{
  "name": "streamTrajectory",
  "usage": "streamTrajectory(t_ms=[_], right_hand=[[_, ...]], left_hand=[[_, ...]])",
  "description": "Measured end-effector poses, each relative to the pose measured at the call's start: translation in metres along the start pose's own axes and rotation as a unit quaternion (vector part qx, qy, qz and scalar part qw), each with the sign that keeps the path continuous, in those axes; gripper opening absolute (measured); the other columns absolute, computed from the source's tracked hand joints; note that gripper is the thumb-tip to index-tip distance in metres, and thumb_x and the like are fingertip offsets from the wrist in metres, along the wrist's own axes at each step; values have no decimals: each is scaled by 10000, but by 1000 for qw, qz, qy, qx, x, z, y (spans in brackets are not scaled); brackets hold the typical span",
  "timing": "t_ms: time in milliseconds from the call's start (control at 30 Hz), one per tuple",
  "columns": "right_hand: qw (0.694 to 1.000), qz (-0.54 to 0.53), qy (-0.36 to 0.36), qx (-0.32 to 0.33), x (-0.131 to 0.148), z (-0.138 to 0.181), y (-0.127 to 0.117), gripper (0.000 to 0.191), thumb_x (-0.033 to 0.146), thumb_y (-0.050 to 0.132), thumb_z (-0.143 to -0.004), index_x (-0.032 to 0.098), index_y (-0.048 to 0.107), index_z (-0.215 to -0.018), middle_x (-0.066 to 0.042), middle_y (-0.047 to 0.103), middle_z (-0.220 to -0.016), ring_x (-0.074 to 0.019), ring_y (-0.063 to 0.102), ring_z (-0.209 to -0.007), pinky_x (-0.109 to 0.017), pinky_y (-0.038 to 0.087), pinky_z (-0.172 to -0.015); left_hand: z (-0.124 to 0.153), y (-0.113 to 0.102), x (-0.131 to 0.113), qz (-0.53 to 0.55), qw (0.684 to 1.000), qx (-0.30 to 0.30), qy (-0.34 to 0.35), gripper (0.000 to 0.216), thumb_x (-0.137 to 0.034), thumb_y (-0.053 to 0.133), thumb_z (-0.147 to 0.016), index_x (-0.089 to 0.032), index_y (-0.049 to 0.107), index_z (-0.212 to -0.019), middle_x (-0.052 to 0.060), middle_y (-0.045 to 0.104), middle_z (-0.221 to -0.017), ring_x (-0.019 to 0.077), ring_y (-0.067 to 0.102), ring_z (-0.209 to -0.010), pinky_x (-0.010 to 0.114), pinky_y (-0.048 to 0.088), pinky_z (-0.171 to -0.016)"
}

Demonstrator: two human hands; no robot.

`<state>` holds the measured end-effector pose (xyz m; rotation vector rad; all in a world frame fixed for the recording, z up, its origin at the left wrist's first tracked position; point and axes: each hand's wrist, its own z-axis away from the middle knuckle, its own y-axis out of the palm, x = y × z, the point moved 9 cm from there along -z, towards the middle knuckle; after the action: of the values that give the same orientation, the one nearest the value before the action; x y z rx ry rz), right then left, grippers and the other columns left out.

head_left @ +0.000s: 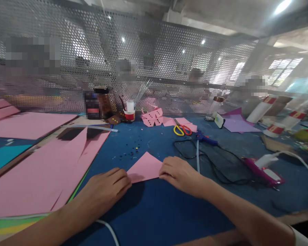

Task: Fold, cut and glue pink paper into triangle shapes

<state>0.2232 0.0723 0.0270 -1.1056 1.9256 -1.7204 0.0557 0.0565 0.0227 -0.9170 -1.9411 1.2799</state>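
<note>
A small pink paper triangle lies on the blue table in front of me. My left hand rests palm down at its left corner, fingers curled onto the paper's edge. My right hand presses on its right corner with fingers bent down and closed together. Both hands touch the paper and pin it flat to the table.
Large pink sheets lie at left. Yellow-and-red scissors, a folded pink butterfly, a glue gun with black cable, jars and white tubes crowd the back. A perforated metal screen stands behind, with people beyond it.
</note>
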Motion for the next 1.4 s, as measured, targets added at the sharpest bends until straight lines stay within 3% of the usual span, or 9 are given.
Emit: streamTrajectory(t_ms=[267, 600, 833, 1000, 1167, 1300, 1400], right_hand=[[998, -57, 35, -7, -12, 2, 4, 171, 295, 521, -1017, 212, 661, -963, -38, 681, -962, -185, 600, -929, -325, 425, -857], [992, -52, 112, -18, -22, 0, -2, 76, 243, 656, -941, 184, 663, -894, -17, 657, -884, -153, 586, -801, -280, 402, -745], [980, -82, 178, -15, -37, 2, -2, 112, 275, 698, -907, 188, 665, -846, 4, 673, -835, -144, 596, -766, -276, 370, -706], [980, -76, 185, -15, -40, 4, -4, 112, 284, 696, -905, 194, 659, -850, 16, 680, -837, -143, 601, -776, -294, 354, -746], [978, -65, 197, 4, -46, 7, -5, 116, 280, 680, -905, 200, 644, -830, 17, 677, -829, -150, 591, -780, -295, 332, -727], [979, -67, 191, 29, -47, 9, -6, 67, 246, 628, -924, 206, 636, -871, 7, 683, -878, -158, 591, -806, -300, 333, -742], [980, -70, 177, 59, -45, 10, -4, 68, 204, 570, -938, 211, 634, -915, -11, 678, -956, -167, 594, -862, -296, 341, -755]], left_hand=[[-2, 5, 16, 115, 992, -19, -51, 284, -241, 411, -1042, -198, 636, -874, 25, 638, -825, 168, 605, -772, 285, 450, -693], [1, 20, 45, 195, 960, 41, -198, 305, -472, 503, -990, -237, 677, -903, 6, 668, -885, 201, 600, -830, 317, 392, -778], [3, 24, 51, 204, 945, 60, -250, 219, -428, 573, -953, -234, 662, -906, -16, 646, -846, 189, 579, -783, 292, 395, -720], [-1, 19, 46, 204, 955, 34, -213, 225, -405, 550, -978, -223, 658, -900, 0, 646, -898, 189, 590, -821, 300, 428, -752], [-6, 11, 27, 199, 974, -23, -104, 218, -242, 441, -1036, -215, 658, -1048, 37, 644, -1033, 183, 587, -968, 301, 451, -878], [-5, 13, 11, 173, 985, -1, -22, 408, -59, 339, -1016, -247, 618, -1247, 46, 631, -1105, 172, 567, -1005, 303, 448, -912], [-4, 12, 6, 146, 989, 6, 3, 457, -32, 331, -995, -249, 612, -1283, 54, 631, -1106, 180, 570, -986, 314, 464, -897]])
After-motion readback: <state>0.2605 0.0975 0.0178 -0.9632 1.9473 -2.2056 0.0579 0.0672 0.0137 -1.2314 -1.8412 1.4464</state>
